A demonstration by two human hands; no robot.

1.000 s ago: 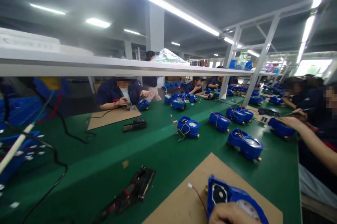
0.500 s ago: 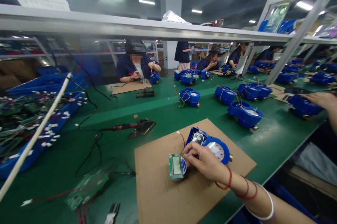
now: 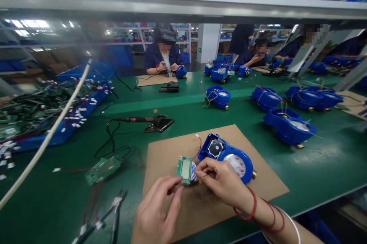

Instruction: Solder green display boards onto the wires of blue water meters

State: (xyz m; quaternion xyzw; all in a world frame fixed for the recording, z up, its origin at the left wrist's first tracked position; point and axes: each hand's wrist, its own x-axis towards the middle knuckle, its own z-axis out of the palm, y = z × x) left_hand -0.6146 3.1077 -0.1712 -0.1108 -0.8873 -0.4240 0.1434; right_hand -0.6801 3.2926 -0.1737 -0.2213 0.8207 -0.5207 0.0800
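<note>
A green circuit board with a small display [image 3: 185, 170] lies on the cardboard sheet [image 3: 160, 152], over a round blue-and-white part [image 3: 193, 171]. My left hand [image 3: 159, 207] is at the board's lower edge, thumb and forefinger apart; whether a fingertip touches the board I cannot tell. At the board's right side, my right hand [image 3: 219, 177] has thumb and forefinger pinched together; what they hold is too small to make out. Just behind it sits a blue water meter [image 3: 246, 160] with a white dial and brass fitting. A red wire with a white plug [image 3: 197, 137] rises beside it.
A soldering iron [image 3: 134, 119] rests in its stand at the back left. Cutting pliers [image 3: 116, 205] and another circuit board [image 3: 103, 169] lie left. A blue bin [image 3: 71, 121] holds many boards. More blue meters [image 3: 289, 125] stand right. A shelf [image 3: 172, 3] crosses above; co-workers sit opposite.
My left hand has come in from below to the board's lower edge. My right hand stays pinched beside the board. The view has turned right and tilted down; another person's hand at right left the picture.
</note>
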